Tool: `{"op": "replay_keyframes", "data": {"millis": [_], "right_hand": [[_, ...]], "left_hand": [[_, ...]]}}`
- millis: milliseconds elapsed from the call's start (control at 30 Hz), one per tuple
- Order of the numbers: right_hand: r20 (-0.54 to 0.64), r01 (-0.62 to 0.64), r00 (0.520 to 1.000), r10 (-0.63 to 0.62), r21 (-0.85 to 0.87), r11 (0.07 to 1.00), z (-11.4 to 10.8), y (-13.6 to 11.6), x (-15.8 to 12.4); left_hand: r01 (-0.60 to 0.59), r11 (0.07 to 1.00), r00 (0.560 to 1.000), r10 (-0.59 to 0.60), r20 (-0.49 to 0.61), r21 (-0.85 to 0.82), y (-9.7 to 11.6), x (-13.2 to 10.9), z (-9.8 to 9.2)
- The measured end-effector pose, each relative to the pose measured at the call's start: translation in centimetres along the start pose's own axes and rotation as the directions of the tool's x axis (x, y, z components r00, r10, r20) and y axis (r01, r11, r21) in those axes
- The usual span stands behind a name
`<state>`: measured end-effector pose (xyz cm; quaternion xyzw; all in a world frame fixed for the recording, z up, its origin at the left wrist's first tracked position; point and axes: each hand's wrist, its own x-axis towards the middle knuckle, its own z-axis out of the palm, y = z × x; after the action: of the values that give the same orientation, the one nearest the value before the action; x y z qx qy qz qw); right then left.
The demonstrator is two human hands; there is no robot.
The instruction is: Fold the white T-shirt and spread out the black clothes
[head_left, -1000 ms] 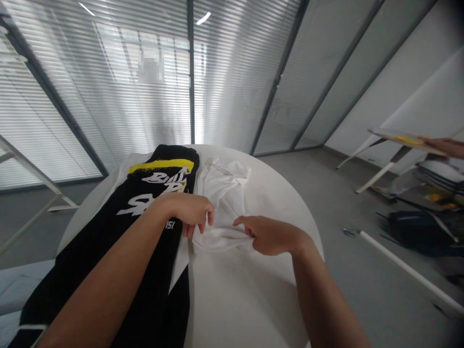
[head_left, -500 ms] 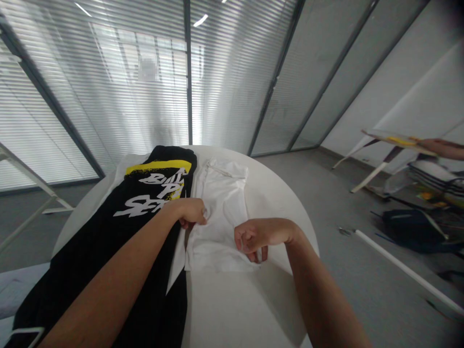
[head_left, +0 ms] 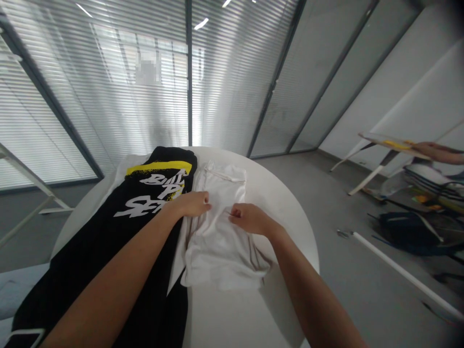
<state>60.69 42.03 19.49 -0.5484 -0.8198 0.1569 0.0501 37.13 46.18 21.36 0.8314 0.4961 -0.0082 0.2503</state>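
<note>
Clamped on white cloth (head_left: 224, 256) with left hand (head_left: 194, 204) and right hand (head_left: 251, 217). Laid on table (head_left: 286, 208) beside black garment (head_left: 108, 237).

A round white table (head_left: 290, 217) with a smooth top. Across its left half lies a long black garment (head_left: 90, 246) with white lettering and a yellow band at the far end, covering the table's left rim on the near side. Just right of it lies a creased white cloth (head_left: 224, 256), roughly rectangular. Bare tabletop shows to the right and near.
</note>
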Motion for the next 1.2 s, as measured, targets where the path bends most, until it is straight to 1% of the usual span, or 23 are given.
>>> {"op": "replay_keyframes", "data": {"millis": [33, 67, 133, 167, 267, 333, 367, 400, 433, 467, 500, 533, 567, 633, 733, 800, 900, 933, 1000, 1033, 1100, 1133, 1200], "right_hand": [[0.022, -0.005, 1.000, 0.005, 0.012, 1.000, -0.2, 0.1, -0.1], [0.044, -0.005, 0.999, 0.004, 0.013, 1.000, -0.4, 0.1, -0.3], [0.051, -0.011, 0.999, 0.012, -0.022, 1.000, -0.8, 0.2, -0.4], [0.021, -0.024, 0.999, 0.025, -0.051, 0.998, -0.8, 0.2, -0.4], [-0.162, -0.061, 0.986, 0.046, -0.091, 0.994, -0.3, 0.4, 0.0], [-0.243, -0.006, 0.970, -0.014, -0.083, 0.997, 0.4, 0.6, 0.5], [-0.244, 0.038, 0.968, -0.058, -0.086, 0.996, 0.8, 0.7, 0.7], [-0.232, 0.078, 0.968, -0.098, -0.096, 0.992, 1.0, 0.8, 0.9], [-0.210, 0.105, 0.970, -0.126, -0.107, 0.989, 1.2, 0.8, 1.0], [-0.184, 0.118, 0.973, -0.137, -0.115, 0.986, 1.3, 0.9, 1.0], [-0.158, 0.116, 0.978, -0.134, -0.116, 0.986, 1.3, 0.9, 1.0], [-0.135, 0.105, 0.984, -0.120, -0.110, 0.988, 1.2, 0.8, 1.0], [-0.119, 0.086, 0.988, -0.097, -0.097, 0.992, 1.1, 0.8, 0.9], [-0.121, 0.046, 0.991, -0.055, -0.073, 0.996, 0.9, 0.8, 0.9], [-0.249, 0.042, 0.966, -0.061, -0.079, 0.996, 1.1, 0.8, 1.1], [-0.291, 0.066, 0.952, -0.090, -0.092, 0.994, 1.4, 1.0, 1.3], [-0.221, 0.071, 0.971, -0.094, -0.110, 0.991, 1.5, 1.2, 1.4], [-0.188, 0.060, 0.979, -0.081, -0.115, 0.992, 1.4, 1.3, 1.3], [-0.150, 0.028, 0.988, -0.044, -0.108, 0.994, 1.2, 1.4, 1.2], [-0.157, 0.013, 0.987, -0.028, -0.098, 0.995, 1.1, 1.4, 1.2], [-0.238, -0.001, 0.971, -0.017, -0.075, 0.997, 1.1, 1.5, 1.3], [-0.301, -0.004, 0.953, -0.016, -0.067, 0.998, 1.3, 1.6, 1.5], [-0.414, -0.012, 0.910, -0.013, -0.056, 0.998, 1.7, 1.8, 1.8]], "left_hand": [[-0.044, 0.998, 0.994, 0.048, -0.095, 0.040, -0.3, 0.3, 0.3], [-0.084, 0.994, 0.987, 0.093, -0.130, 0.075, -0.6, 0.5, 0.6], [-0.135, 0.985, 0.987, 0.143, -0.069, 0.104, -1.0, 0.8, 1.0], [-0.144, 0.985, 0.989, 0.147, -0.026, 0.098, -1.1, 0.9, 1.1], [-0.112, 0.994, 0.988, 0.112, 0.108, -0.002, -0.8, 0.8, 1.0], [-0.086, 0.993, 0.983, 0.097, 0.157, -0.076, -0.5, 1.0, 1.0], [-0.085, 0.992, 0.987, 0.096, 0.131, -0.090, -0.5, 1.1, 1.1], [-0.090, 0.993, 0.994, 0.095, 0.061, -0.081, -0.4, 1.3, 1.2], [-0.096, 0.994, 0.995, 0.094, -0.045, -0.045, -0.5, 1.5, 1.5], [-0.098, 0.995, 0.982, 0.098, -0.163, 0.010, -0.6, 1.7, 1.7], [-0.097, 0.993, 0.958, 0.112, -0.265, 0.069, -0.7, 1.9, 2.0], [-0.101, 0.987, 0.933, 0.137, -0.334, 0.125, -0.9, 2.1, 2.3], [-0.114, 0.979, 0.914, 0.171, -0.367, 0.171, -1.0, 2.2, 2.6], [-0.168, 0.962, 0.904, 0.237, -0.356, 0.213, -1.3, 2.4, 3.0], [-0.249, 0.956, 0.916, 0.285, -0.283, 0.158, -1.3, 2.6, 3.1], [-0.260, 0.955, 0.900, 0.293, -0.324, 0.140, -1.2, 2.8, 3.2], [-0.250, 0.953, 0.848, 0.300, -0.438, 0.169, -1.2, 2.9, 3.3], [-0.249, 0.955, 0.848, 0.296, -0.439, 0.163, -1.1, 2.9, 3.3], [-0.244, 0.962, 0.882, 0.273, -0.383, 0.124, -1.0, 2.8, 3.3], [-0.230, 0.967, 0.896, 0.254, -0.363, 0.109, -0.9, 2.7, 3.2], [-0.201, 0.972, 0.894, 0.232, -0.382, 0.119, -0.8, 2.6, 3.1], [-0.191, 0.971, 0.878, 0.233, -0.418, 0.141, -0.7, 2.6, 3.1], [-0.161, 0.970, 0.823, 0.234, -0.517, 0.181, -0.9, 2.8, 3.0]]}}
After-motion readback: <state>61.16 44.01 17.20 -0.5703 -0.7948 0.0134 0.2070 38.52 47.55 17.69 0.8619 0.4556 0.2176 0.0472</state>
